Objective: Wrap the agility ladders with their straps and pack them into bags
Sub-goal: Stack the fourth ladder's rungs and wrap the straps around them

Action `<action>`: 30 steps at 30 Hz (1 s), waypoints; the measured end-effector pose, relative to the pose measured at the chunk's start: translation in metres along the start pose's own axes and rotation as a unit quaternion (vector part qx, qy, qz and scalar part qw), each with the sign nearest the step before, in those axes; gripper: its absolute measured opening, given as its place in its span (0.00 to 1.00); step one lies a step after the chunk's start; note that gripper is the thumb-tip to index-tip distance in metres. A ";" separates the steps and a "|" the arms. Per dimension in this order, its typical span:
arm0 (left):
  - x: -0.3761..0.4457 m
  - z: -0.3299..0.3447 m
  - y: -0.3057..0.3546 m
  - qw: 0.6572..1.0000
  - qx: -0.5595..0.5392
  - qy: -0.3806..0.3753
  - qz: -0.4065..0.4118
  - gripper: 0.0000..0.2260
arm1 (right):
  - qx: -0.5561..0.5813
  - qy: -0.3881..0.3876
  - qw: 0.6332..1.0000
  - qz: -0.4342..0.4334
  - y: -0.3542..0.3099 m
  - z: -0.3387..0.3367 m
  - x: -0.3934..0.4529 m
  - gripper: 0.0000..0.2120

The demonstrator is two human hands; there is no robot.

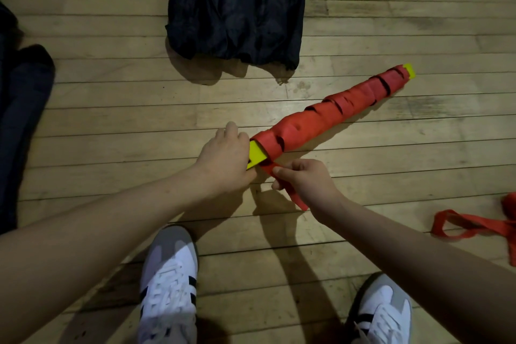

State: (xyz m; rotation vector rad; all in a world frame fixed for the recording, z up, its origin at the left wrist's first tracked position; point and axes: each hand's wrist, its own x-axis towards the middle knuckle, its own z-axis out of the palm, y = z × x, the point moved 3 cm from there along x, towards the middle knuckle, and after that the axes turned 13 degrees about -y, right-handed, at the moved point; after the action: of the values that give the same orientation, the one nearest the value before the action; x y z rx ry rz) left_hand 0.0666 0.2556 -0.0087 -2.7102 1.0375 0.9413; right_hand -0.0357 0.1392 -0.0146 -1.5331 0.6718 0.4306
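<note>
A bundled agility ladder lies diagonally on the wooden floor, its yellow rungs wound round with red strap from the near left end to the far right end. My left hand grips the near yellow end of the bundle. My right hand pinches the loose red strap end, which hangs down past my fingers. A black bag lies flat and crumpled on the floor beyond the bundle.
More loose red strap lies on the floor at the right edge. Dark fabric is piled at the left edge. My two white shoes stand on the floor below the hands.
</note>
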 end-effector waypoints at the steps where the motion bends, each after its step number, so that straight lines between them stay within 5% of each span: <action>1: -0.001 0.001 0.000 0.999 -0.029 -0.006 -0.017 0.23 | 0.000 -0.007 1.000 0.004 0.000 0.000 -0.001 0.12; 17: 0.016 0.009 0.002 0.998 0.014 -0.012 -0.065 0.22 | -0.045 -0.031 0.998 -0.043 -0.009 0.008 0.005 0.10; 30: 0.004 -0.009 -0.002 0.999 -0.038 -0.015 0.022 0.22 | 0.030 -0.011 0.999 -0.029 0.003 0.005 -0.002 0.09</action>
State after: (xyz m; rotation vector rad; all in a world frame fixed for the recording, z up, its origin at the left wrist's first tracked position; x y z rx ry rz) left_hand 0.0751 0.2527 -0.0035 -2.7356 1.0825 1.0465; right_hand -0.0384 0.1447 -0.0165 -1.4858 0.6163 0.3793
